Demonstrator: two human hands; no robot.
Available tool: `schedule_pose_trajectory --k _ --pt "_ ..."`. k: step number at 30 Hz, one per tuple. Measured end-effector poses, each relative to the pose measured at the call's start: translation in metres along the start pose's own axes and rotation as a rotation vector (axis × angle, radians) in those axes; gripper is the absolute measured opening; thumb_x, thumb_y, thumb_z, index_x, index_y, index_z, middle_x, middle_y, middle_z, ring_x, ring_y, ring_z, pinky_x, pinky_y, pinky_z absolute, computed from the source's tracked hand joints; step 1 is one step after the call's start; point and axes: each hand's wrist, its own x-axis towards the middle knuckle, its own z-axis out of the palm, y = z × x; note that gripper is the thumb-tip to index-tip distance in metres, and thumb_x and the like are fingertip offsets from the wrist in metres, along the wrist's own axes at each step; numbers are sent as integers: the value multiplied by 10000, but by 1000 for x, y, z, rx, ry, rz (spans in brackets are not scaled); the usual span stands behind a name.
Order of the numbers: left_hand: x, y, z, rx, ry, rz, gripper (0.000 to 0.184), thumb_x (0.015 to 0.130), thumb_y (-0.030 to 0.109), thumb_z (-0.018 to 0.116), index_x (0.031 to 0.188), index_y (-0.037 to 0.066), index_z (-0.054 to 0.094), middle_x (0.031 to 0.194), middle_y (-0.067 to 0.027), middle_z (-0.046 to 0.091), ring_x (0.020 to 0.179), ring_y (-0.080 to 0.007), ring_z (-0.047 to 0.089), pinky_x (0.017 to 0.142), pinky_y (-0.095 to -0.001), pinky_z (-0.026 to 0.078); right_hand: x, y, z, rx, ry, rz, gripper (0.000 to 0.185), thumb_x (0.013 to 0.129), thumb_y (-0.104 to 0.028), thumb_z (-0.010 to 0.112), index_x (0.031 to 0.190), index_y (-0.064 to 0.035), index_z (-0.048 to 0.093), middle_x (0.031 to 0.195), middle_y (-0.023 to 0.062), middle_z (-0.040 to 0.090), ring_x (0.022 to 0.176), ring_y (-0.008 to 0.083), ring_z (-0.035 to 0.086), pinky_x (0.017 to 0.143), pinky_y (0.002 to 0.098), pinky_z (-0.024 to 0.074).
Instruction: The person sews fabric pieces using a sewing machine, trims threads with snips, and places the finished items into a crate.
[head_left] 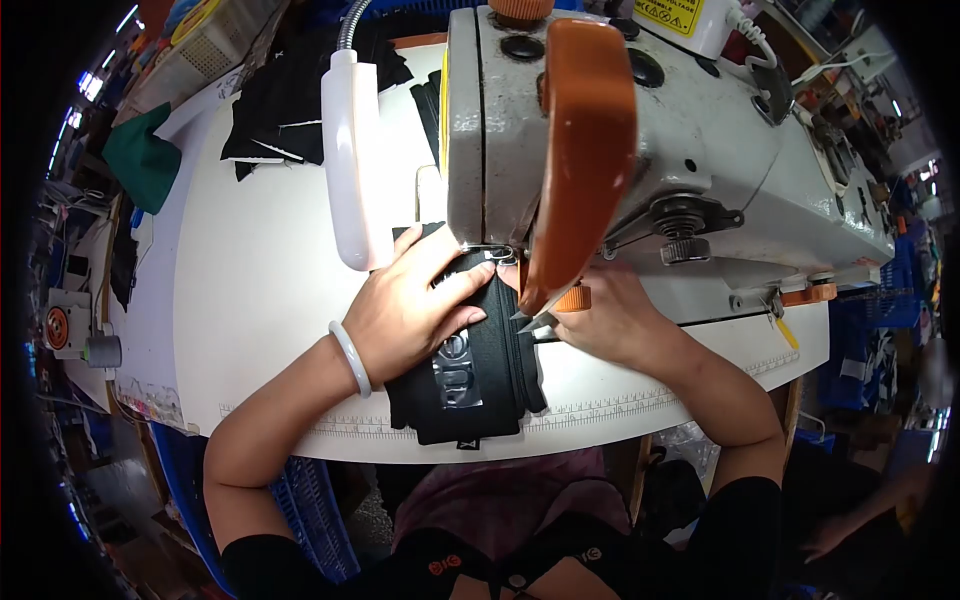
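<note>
A black fabric piece point(505, 375) with a clear plastic-like patch point(457, 372) lies under the sewing machine's needle area. Across its upper left part rests my left hand point(405, 305), fingers spread and pressing on the cloth, a pale bangle at the wrist. My right hand point(610, 315) is on the other side of the needle area, fingertips close to the fabric and partly hidden behind the orange machine part point(585, 150). Pointed metal blades of snips point(537, 322) stick out from this hand over the fabric's right edge; its grip is partly covered.
The grey sewing machine point(730, 160) fills the upper right. A white lamp point(352, 170) hangs left of its head. Black cloth scraps point(275, 115) and a green cloth point(145, 158) lie farther left. Another person's hand point(830, 537) shows at lower right.
</note>
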Motion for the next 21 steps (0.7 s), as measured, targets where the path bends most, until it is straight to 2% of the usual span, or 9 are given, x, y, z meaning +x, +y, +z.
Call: schedule_pose_trajectory --k 2,3,5,6,9,11,12,15,21 --pt "4 -6 -1 66 20 16 296 844 258 724 1088 96 681 1131 -132 601 1085 -353 561 1016 -479 378 2 -3 -6 31 -63 116 309 836 -143 675 1144 -128 690 973 121 683 853 284 690 750 410 562" --pt "5 -9 -2 60 12 27 307 874 285 705 1109 88 687 1084 -140 629 991 -346 586 915 -461 412 4 -5 -11 47 -95 171 369 852 -131 677 1220 -160 683 997 116 699 915 287 689 819 412 555" --pt "7 -14 -3 46 -4 48 344 934 338 665 1151 73 699 990 -157 685 803 -330 638 712 -424 481 10 -17 -34 81 -215 295 224 878 -213 665 1036 -55 672 954 162 679 818 314 681 731 445 551" --pt "7 -14 -5 9 5 34 317 912 307 684 1117 66 696 1034 -156 666 874 -335 621 768 -429 472 12 -21 -43 98 -275 357 258 891 -254 659 944 -2 667 933 185 669 769 328 677 687 461 549" --pt "9 -30 -4 -165 212 -66 232 882 233 706 1003 35 704 1040 -161 679 954 -332 644 838 -415 501 8 -9 -59 137 -511 537 283 938 -287 626 1008 -15 660 914 193 672 806 339 673 715 473 534" --pt "27 -55 5 -272 510 -177 185 873 189 709 924 11 714 1002 -168 710 963 -323 684 851 -396 539 10 -6 -61 70 -297 451 285 951 -299 600 1070 -47 654 965 186 675 861 349 665 769 478 526" --pt "41 -71 7 -302 618 -257 190 874 194 703 926 11 712 999 -169 711 960 -325 685 848 -399 541 11 0 -60 15 -303 445 320 953 -318 586 1123 -51 632 1023 195 661 935 346 644 831 470 503" --pt "82 -106 17 -321 473 -540 207 877 211 687 931 12 708 990 -171 712 949 -333 689 838 -406 544 21 19 -50 -134 -293 422 357 955 -335 572 1173 -55 613 1084 203 648 1010 344 624 894 462 480" --pt "127 -116 33 -251 202 -715 241 883 243 655 943 14 698 972 -176 716 928 -348 696 818 -420 552 24 48 -31 -192 -259 461 350 950 -327 570 1165 -56 618 1092 199 650 1011 348 626 899 465 483"
